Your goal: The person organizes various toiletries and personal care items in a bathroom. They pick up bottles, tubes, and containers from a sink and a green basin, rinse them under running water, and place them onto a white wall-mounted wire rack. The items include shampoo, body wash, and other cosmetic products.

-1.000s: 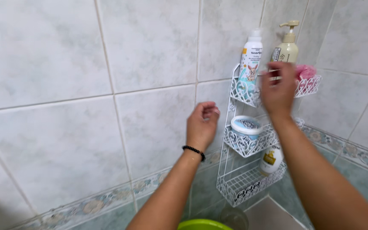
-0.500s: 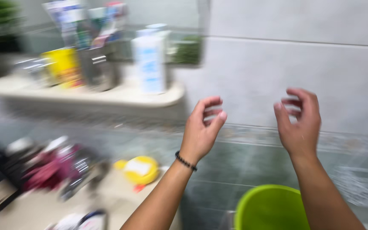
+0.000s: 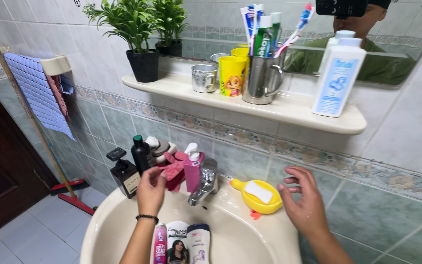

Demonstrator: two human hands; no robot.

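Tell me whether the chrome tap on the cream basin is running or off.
Off. No water comes from the spout of the chrome tap, and the cream basin below it shows no stream or splash.

- Even, soft light fills my view; shadows are faint under the shelf [image 3: 289, 115].
- Sharp focus throughout, with mild stretching towards the edges.

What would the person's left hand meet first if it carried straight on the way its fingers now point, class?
Probably the crumpled pink cloth at the back of the cream basin. The left hand has its fingers at or almost on it already; whether they touch is unclear. The black bottle stands just beyond.
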